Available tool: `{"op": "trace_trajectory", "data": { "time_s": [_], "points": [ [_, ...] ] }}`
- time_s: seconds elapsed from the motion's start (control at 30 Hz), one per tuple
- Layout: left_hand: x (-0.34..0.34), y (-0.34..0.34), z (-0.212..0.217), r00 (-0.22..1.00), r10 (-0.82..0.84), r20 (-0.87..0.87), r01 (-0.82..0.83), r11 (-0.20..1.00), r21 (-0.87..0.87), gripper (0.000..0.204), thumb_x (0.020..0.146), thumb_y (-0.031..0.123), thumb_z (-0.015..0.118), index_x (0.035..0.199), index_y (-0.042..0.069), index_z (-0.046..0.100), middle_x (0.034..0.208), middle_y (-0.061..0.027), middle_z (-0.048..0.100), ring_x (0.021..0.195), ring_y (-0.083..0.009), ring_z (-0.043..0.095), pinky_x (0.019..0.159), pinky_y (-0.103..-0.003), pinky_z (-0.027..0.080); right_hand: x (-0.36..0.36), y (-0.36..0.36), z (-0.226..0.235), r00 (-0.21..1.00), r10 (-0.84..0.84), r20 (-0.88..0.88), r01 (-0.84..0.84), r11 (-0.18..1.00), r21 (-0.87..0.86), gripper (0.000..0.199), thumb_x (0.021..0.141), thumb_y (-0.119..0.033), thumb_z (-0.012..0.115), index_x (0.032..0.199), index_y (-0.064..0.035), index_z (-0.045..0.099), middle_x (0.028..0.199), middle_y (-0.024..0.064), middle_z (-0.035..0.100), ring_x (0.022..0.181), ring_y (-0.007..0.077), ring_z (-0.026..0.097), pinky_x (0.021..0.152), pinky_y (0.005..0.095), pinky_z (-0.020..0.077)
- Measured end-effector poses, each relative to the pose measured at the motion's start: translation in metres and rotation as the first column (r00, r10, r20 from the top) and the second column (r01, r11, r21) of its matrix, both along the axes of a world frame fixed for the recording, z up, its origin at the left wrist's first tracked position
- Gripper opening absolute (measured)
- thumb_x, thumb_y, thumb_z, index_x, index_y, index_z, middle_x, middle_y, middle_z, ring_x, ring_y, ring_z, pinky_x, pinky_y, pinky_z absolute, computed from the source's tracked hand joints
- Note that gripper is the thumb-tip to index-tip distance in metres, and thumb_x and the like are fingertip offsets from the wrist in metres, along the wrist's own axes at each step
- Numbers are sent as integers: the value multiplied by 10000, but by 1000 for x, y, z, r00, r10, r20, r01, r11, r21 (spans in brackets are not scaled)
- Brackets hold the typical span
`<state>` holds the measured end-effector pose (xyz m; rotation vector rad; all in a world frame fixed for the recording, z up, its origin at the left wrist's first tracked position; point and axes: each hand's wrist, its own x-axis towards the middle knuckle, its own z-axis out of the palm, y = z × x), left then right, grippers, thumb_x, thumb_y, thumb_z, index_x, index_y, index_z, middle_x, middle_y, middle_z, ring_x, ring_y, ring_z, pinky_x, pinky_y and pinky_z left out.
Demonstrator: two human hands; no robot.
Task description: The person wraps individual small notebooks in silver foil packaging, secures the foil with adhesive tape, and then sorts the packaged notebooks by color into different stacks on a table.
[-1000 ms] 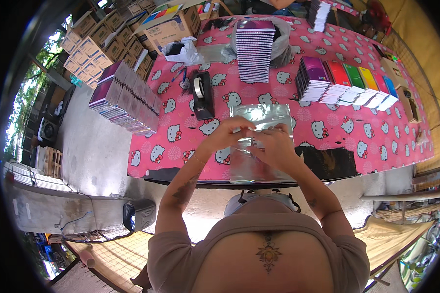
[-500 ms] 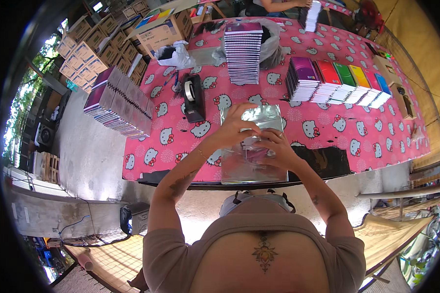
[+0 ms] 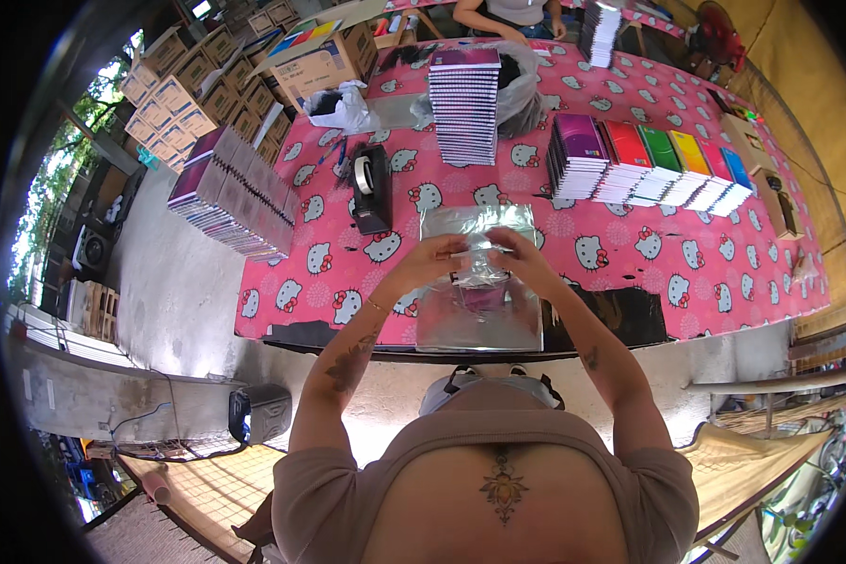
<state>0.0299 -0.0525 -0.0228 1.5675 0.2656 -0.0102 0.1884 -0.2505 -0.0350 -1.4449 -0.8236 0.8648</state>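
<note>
In front of me a stack of shiny clear plastic bags lies flat near the table's front edge. A purple patch shows through the film at its middle. My left hand and my right hand face each other over the stack, fingers curled in. Both seem to pinch the glossy film where it lifts between them; the exact grip is hard to make out under the glare. A black tape dispenser stands beyond my left hand, holding a roll of tape.
A tall stack of spiral notebooks rises behind the bags. Colour-sorted notebook stacks stand at right; another block is at the left edge. Cartons and a white plastic bag are farther back. A co-worker is across the table.
My left hand has come down toward me, and my right hand has shifted slightly away, so they are now level. Across the table, the co-worker's hand has left the far notebook stack.
</note>
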Motion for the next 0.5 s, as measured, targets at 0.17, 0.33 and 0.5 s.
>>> {"op": "trace_trajectory", "data": {
  "time_s": [0.17,0.33,0.5],
  "points": [
    [-16,-20,7,982,12,188,-80,930,358,450,940,195,686,1348,37,586,1245,-119,664,1255,-199,555,1025,-395,472,7,-7,16,960,217,177,-245,956,160,487,831,-232,788,1255,-74,607,1284,91,597,1282,220,503,1044,384,402],
    [-29,-56,49,924,-198,326,-225,407,885,471,864,239,734,1296,83,631,1380,-110,589,1315,-313,527,1076,-496,413,-8,-31,34,653,42,756,-212,969,129,409,760,-134,788,1143,-76,656,1194,73,631,1225,269,532,1008,422,436],
    [-26,-65,44,863,-263,432,-303,414,858,418,819,149,767,1218,93,654,1360,-120,588,1233,-325,569,1028,-474,449,-15,-29,19,628,18,778,-189,974,129,410,753,-108,778,1146,-95,661,1203,75,622,1172,311,543,1001,453,441]
  ]
}}
